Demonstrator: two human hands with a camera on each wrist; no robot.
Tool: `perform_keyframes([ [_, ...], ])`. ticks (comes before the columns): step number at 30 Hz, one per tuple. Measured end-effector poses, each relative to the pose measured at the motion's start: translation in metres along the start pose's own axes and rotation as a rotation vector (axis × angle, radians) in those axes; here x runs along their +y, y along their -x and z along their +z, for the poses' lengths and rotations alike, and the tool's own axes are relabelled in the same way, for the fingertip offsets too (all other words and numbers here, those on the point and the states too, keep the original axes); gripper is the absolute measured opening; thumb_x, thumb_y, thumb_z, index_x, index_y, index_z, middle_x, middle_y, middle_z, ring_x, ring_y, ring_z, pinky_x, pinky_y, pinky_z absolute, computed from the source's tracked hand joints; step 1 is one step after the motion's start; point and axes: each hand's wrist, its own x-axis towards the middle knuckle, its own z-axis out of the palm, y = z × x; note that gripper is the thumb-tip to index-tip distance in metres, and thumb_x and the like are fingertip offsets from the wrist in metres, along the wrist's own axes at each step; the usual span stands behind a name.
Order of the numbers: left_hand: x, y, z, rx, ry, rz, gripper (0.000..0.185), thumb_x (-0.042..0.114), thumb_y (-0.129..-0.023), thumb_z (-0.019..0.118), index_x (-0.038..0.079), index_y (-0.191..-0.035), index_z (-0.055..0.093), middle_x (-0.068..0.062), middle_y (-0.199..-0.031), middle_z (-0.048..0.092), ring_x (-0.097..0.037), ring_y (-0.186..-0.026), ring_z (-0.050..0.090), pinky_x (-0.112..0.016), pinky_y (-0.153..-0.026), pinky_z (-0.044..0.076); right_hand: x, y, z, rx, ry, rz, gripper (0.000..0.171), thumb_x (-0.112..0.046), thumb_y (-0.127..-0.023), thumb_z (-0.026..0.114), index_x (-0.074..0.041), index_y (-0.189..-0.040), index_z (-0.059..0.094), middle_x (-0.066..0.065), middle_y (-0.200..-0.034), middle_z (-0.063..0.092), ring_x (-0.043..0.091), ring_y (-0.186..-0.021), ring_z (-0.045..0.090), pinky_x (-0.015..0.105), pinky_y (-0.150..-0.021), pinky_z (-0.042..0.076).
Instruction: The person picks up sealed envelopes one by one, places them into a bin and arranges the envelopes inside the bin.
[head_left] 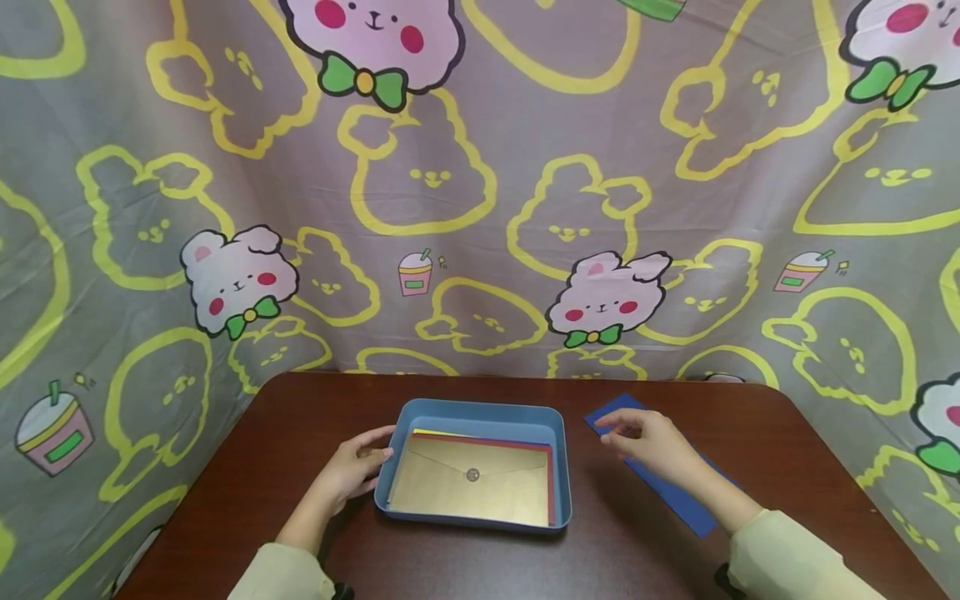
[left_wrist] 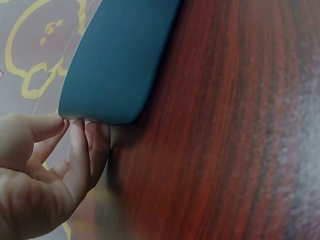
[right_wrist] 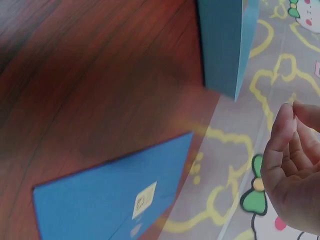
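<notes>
A blue tray stands on the table, its near side wall large in the left wrist view. My left hand holds its left edge, thumb at the rim and bent fingers against the wall. On top in the tray lies a gold envelope with a round clasp; red, blue and yellow edges show beneath it. My right hand hovers over the far part of a blue envelope, fingers loosely bent, with nothing visible in it. That envelope bears a small pale label.
The dark red-brown table reaches back to a grey curtain printed with yellow outlines and rabbit faces. Curtain also hangs at both sides. A strip of table lies between the tray and the blue envelope.
</notes>
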Motion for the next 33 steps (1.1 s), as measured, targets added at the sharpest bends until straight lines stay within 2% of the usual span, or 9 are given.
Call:
perform_keyframes([
  [5, -0.001, 0.000, 0.000, -0.002, -0.002, -0.002, 0.043, 0.009, -0.104, 0.061, 0.004, -0.146, 0.054, -0.016, -0.112, 0.071, -0.022, -0.096, 0.068, -0.037, -0.074, 0.058, 0.015, 0.006, -0.014, 0.032, 0.041, -0.006, 0.025, -0.007, -0.094, 0.074, 0.002, -0.117, 0.071, 0.005, -0.082, 0.069, 0.028, -0.071, 0.066, 0.030, -0.063, 0.056],
  [10, -0.001, -0.001, -0.001, 0.000, -0.007, -0.008, 0.043, 0.010, -0.104, 0.061, 0.004, -0.146, 0.054, -0.015, -0.111, 0.071, -0.022, -0.095, 0.067, -0.037, -0.073, 0.058, 0.030, 0.013, -0.028, 0.068, 0.082, 0.029, 0.028, -0.008, -0.094, 0.074, 0.003, -0.119, 0.070, 0.008, -0.083, 0.069, 0.024, -0.070, 0.064, 0.031, -0.060, 0.054],
  [15, -0.001, -0.002, -0.001, 0.004, -0.012, -0.012, 0.043, 0.010, -0.104, 0.061, 0.004, -0.146, 0.054, -0.015, -0.111, 0.071, -0.022, -0.095, 0.067, -0.037, -0.073, 0.058, 0.042, 0.018, -0.040, 0.098, 0.110, 0.080, 0.030, -0.009, -0.094, 0.074, 0.004, -0.120, 0.069, 0.008, -0.085, 0.069, 0.021, -0.068, 0.063, 0.031, -0.063, 0.055],
  [23, -0.003, -0.001, -0.001, 0.001, -0.006, -0.007, 0.043, 0.010, -0.104, 0.061, 0.004, -0.146, 0.054, -0.013, -0.109, 0.071, -0.022, -0.094, 0.067, -0.037, -0.073, 0.058, 0.062, 0.029, -0.055, 0.099, 0.221, 0.129, 0.035, -0.014, -0.094, 0.076, 0.005, -0.122, 0.067, 0.002, -0.085, 0.066, 0.016, -0.068, 0.059, 0.028, -0.062, 0.046],
  [27, -0.002, 0.000, -0.001, -0.002, -0.002, -0.002, 0.044, 0.010, -0.104, 0.061, 0.004, -0.146, 0.054, -0.014, -0.109, 0.071, -0.022, -0.095, 0.068, -0.037, -0.073, 0.058, 0.073, 0.033, -0.058, 0.105, 0.311, 0.134, 0.039, -0.014, -0.088, 0.081, 0.005, -0.119, 0.068, 0.000, -0.085, 0.068, 0.017, -0.077, 0.063, 0.035, -0.067, 0.049],
  [33, -0.001, -0.001, -0.001, 0.001, -0.004, -0.007, 0.044, 0.010, -0.104, 0.061, 0.004, -0.146, 0.053, -0.016, -0.112, 0.071, -0.024, -0.097, 0.068, -0.039, -0.074, 0.058, 0.087, 0.038, -0.065, 0.042, 0.381, 0.201, 0.051, -0.020, -0.083, 0.086, 0.009, -0.119, 0.065, 0.015, -0.097, 0.071, 0.034, -0.093, 0.067, 0.051, -0.077, 0.053],
])
